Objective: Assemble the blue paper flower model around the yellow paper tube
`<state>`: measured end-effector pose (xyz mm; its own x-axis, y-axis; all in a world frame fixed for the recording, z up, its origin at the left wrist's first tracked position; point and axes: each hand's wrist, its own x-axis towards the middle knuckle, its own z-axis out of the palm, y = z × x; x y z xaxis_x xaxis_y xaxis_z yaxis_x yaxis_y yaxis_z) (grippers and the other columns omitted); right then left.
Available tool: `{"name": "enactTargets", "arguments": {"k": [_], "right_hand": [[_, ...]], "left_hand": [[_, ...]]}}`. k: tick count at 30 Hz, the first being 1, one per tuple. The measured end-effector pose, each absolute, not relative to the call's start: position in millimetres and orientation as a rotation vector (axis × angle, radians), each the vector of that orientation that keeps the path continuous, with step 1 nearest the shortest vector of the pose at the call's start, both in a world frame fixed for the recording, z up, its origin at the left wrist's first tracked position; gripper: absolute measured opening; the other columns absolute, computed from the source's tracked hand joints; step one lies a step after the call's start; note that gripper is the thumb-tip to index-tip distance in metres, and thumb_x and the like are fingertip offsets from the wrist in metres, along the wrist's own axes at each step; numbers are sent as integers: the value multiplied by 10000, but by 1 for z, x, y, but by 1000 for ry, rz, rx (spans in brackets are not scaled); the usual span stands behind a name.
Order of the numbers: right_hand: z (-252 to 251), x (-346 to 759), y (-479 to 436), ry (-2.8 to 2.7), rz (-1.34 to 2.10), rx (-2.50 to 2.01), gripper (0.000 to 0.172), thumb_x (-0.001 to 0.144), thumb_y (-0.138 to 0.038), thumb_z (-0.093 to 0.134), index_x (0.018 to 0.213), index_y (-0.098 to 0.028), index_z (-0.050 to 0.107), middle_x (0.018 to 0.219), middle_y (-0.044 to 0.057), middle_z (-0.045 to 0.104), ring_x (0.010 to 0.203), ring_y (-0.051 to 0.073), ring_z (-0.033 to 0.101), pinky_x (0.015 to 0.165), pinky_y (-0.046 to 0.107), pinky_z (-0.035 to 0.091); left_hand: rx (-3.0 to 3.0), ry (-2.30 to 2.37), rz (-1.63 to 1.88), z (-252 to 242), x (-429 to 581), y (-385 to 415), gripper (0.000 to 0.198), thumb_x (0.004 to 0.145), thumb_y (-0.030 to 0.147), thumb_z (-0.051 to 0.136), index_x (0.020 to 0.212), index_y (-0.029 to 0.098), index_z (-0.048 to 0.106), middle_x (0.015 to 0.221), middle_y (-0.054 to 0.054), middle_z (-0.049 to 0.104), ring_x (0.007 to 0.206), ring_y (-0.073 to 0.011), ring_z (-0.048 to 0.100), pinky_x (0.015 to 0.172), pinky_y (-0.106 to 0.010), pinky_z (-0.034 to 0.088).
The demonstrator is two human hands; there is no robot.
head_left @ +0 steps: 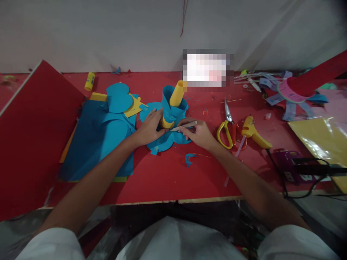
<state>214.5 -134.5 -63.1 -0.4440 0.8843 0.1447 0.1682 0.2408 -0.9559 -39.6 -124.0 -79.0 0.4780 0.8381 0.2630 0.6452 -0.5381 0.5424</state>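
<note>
A paper flower stands in front of me, with blue petals [162, 143] spread flat and more curled upright around a rolled yellow paper tube [177, 94]. My left hand [151, 126] steadies it from the left, fingers against the blue paper and thumb near the yellow base. From the right, my right hand [199, 133] pinches a slim pale stick-like tool [189, 124]. Its tip points at the base of the flower, low on the blue paper; the exact contact is hard to see. What kind of tool it is does not show clearly.
Blue sheets [97, 144] and cut blue hearts [118, 98] lie at left beside a standing red board [35, 137]. A glue stick [89, 81] stands behind. At right are scissors [228, 119], a yellow glue gun [255, 133] with its cord, and a purple box [288, 162].
</note>
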Motion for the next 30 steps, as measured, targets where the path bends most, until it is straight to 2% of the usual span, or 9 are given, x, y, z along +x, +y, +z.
{"name": "enactTargets", "arguments": {"k": [18,22,30], "right_hand": [[-68,216,-129,-1760,1325,-978,314,908,-504,689,921,-191,692,776,21,703,520,109,597,490,265,520],[-68,216,-129,-1755,1321,-987,311,910,-504,688,932,-194,694,812,28,718,511,109,597,487,271,519],[-69,216,-128,-1738,1343,-1000,313,899,-508,704,920,-196,689,791,34,720,512,117,603,490,282,531]], "left_hand": [[2335,1244,701,-77,-39,-125,671,906,424,639,1495,175,436,1591,-184,487,1523,-359,431,1302,-594,314],[2341,1218,725,-77,-38,-125,662,914,412,626,1507,193,431,1589,-170,494,1512,-351,445,1306,-591,299],[2333,1231,701,-78,-40,-123,679,903,433,630,1500,174,437,1587,-201,482,1524,-380,422,1296,-624,296]]}}
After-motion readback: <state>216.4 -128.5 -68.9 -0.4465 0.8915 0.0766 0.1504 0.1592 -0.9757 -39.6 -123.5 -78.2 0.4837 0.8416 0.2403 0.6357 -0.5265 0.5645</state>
